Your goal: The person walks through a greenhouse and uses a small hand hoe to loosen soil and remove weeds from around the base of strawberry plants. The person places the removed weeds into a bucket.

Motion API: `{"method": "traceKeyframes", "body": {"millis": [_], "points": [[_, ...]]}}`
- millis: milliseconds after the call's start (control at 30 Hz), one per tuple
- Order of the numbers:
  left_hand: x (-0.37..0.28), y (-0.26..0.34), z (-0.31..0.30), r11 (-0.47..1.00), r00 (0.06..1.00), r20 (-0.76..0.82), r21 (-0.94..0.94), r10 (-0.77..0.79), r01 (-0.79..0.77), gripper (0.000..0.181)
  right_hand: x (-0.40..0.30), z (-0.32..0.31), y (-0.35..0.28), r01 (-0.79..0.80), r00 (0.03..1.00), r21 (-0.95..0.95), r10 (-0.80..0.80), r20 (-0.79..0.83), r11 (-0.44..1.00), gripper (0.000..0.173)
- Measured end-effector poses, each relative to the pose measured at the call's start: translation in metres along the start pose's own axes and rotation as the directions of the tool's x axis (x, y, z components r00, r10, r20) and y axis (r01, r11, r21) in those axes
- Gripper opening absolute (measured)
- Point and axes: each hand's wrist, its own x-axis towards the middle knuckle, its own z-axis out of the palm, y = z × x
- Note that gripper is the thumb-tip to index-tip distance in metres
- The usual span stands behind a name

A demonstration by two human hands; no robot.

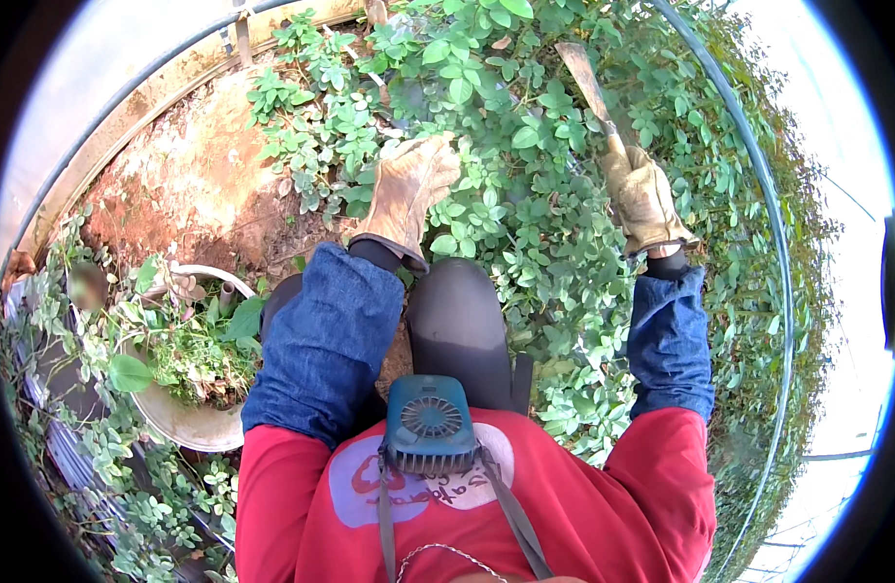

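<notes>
My left hand (pixel 411 186), in a tan leather work glove, is raised over low green leafy plants (pixel 462 65) with its fingers curled; whether it grips a stem cannot be told. My right hand (pixel 640 189), in a yellowish leather glove, is shut on the wooden handle of a long-bladed knife (pixel 584 79). The rusty blade points up and to the left, over the foliage. Blue denim sleeve covers lie over both forearms.
At the left stands a round whitish tub (pixel 181 426) holding pulled weeds. Bare reddish soil (pixel 199 175) lies beyond it, beside a curved board edge. A pale hose or pipe (pixel 771 197) runs along the right. A blue neck fan (pixel 428 419) hangs at my chest.
</notes>
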Motion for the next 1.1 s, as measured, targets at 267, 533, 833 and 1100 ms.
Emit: {"method": "traceKeyframes", "body": {"millis": [267,533,833,1100], "points": [[-0.003,-0.005,0.004,0.992,0.992,0.009,-0.011,-0.125,0.125,0.046,0.118,0.022,0.144,-0.036,0.838,0.659,-0.337,0.430,0.751,0.038],[-0.009,0.002,-0.006,0.995,0.998,0.019,-0.070,-0.065,0.066,0.035,0.182,0.028,0.190,-0.437,0.772,0.365,0.134,0.622,0.822,0.055],[-0.003,-0.006,0.004,0.995,0.994,-0.047,0.007,-0.102,0.102,0.033,0.158,0.087,0.142,-0.319,0.891,0.437,0.109,0.440,0.841,0.052],[0.044,-0.044,-0.038,0.978,0.991,-0.116,-0.206,-0.061,0.036,0.049,0.130,0.107,0.065,0.529,0.849,-0.842,-0.047,0.527,0.108,0.040]]}}
